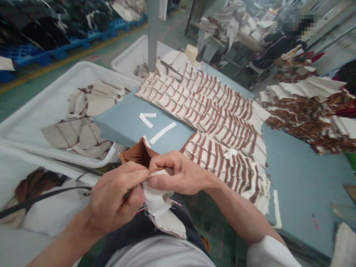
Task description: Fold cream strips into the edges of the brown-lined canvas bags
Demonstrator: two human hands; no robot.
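A sewn fabric piece (160, 209), off-white on one face with brown showing at its far end, hangs in front of my body. My left hand (116, 193) pinches its edge from the left. Against it, my right hand (178, 172) grips the same edge, thumb on top and fingers curled under. The two hands meet at the fingertips, and the exact spot they hold is partly hidden. Loose threads trail from the lower edge. Just beyond my hands, overlapping rows of similar off-white and brown fabric pieces (200, 105) lie on the blue table (122, 118).
At left stands a white bin (83, 68) with grey-beige fabric pieces inside. White tape strips (162, 132) mark the tabletop. A metal post (152, 37) rises behind. Tall fabric stacks (300, 111) sit at right, and a person (280, 44) is seated farther back.
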